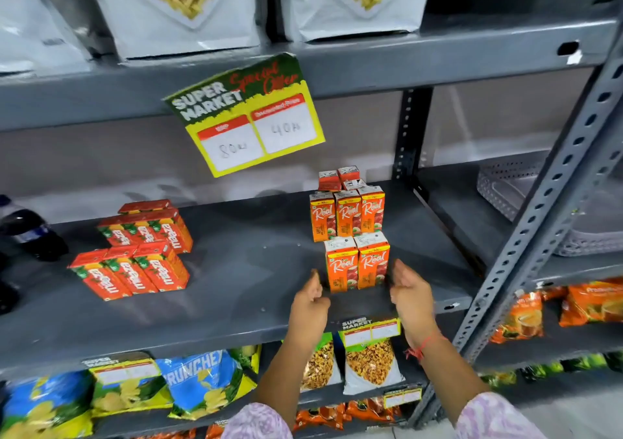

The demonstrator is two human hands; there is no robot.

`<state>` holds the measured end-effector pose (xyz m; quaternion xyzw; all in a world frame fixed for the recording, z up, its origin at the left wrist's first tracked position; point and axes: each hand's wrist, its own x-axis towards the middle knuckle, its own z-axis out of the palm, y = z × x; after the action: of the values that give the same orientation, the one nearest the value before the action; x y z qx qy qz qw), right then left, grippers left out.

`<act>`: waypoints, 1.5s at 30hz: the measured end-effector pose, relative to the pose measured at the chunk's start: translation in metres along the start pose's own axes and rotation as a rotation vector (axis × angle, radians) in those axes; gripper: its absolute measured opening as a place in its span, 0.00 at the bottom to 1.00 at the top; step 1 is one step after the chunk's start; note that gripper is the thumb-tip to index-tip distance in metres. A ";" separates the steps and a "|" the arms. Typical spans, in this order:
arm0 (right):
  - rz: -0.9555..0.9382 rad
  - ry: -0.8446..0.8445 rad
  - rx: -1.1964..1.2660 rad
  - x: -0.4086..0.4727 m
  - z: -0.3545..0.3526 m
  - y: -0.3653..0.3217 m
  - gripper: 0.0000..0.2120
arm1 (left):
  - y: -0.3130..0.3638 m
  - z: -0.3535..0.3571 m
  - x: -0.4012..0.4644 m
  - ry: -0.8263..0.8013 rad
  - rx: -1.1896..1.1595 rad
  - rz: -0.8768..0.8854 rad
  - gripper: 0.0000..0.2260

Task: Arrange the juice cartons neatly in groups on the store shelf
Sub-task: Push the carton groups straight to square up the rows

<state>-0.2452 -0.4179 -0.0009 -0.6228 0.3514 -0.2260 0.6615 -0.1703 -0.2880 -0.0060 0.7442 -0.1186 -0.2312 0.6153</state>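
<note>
Two arms in pale purple sleeves reach up from the bottom of the view. The left hand (308, 307) is loosely curled, with its thumb sticking up, and it holds nothing. The right hand (409, 292) is spread open with its palm turned toward the left, and it holds nothing too. A red thread (421, 347) is tied around the right wrist.

Between the two hands, near the front of the grey shelf (236, 280), stand two orange Real juice cartons (357, 263). They stand upright and touch side by side. The right hand is just beside the right carton. It is hard to tell if the fingers touch it. The left hand is near the left carton but apart from it.

Right behind them stands a row of three Real cartons (347, 214), upright and close together. Behind that row are a few more small cartons (340, 179), partly hidden.

Well to the left on the same shelf lie the red Maaza cartons (141, 250), flat on their sides in two groups of three. A dark bottle (27, 229) lies at the left edge.

A yellow and green price sign (249, 115) hangs from the shelf above.
</note>
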 end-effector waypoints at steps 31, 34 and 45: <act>-0.130 -0.192 -0.320 -0.071 0.353 0.006 0.12 | -0.063 -0.382 0.050 0.317 0.191 0.028 0.11; -0.089 -0.154 -0.310 -0.070 0.359 0.008 0.10 | -0.056 -0.386 0.057 0.262 0.194 0.066 0.06; -0.101 -0.151 -0.311 -0.077 0.362 0.007 0.13 | -0.056 -0.387 0.060 0.178 0.127 0.066 0.09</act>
<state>-0.0262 -0.1201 -0.0016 -0.7496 0.2998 -0.1544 0.5696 0.0648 0.0293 -0.0197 0.7951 -0.1024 -0.1358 0.5821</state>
